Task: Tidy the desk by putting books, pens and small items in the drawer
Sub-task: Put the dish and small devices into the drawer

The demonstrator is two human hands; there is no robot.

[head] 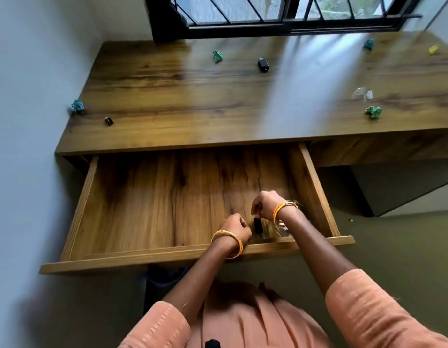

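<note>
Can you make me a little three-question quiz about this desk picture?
1. True or false: the drawer is pulled open.
2. How many crumpled paper balls lie on the desk top? A) two B) five C) nine
3. Fill in: both hands, left hand and right hand, are inside the ____.

Key: 1 true. 2 B, counting the left-edge ball. 3 drawer.

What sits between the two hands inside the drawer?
In the head view, a small black-capped bottle stands on the drawer floor between the left hand and right hand.
</note>
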